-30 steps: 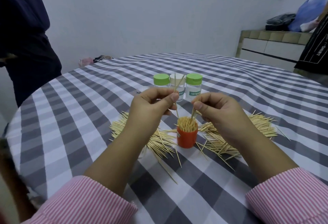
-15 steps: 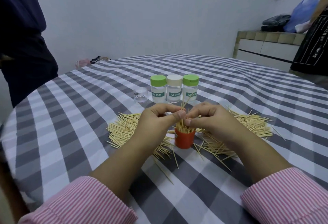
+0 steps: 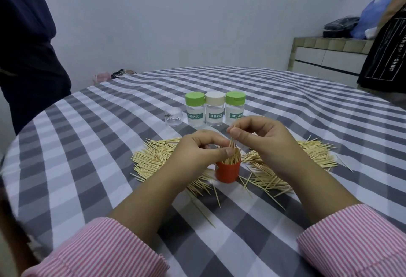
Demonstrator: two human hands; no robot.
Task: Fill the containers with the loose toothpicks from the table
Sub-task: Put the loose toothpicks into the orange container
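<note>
A small orange container (image 3: 227,172) stands on the checked tablecloth, packed with upright toothpicks. My left hand (image 3: 197,150) curls beside its rim, thumb against the standing toothpicks. My right hand (image 3: 261,138) pinches a few toothpicks just above the container's mouth, their lower ends among those in the container. Loose toothpicks (image 3: 153,156) lie in heaps left of the container, and more loose toothpicks (image 3: 307,153) lie to its right and front. Three capped jars labelled TOOTHPICK (image 3: 214,109) stand in a row behind.
An uncapped clear jar (image 3: 173,116) sits left of the row. The round table (image 3: 87,145) fills the view. A person in dark clothes (image 3: 28,46) stands at the left edge, another (image 3: 386,41) at the right. A low cabinet (image 3: 325,59) with bags stands behind.
My left hand came down from in front of the jars to the container's rim. My right hand rose a little, pinching toothpicks above the container.
</note>
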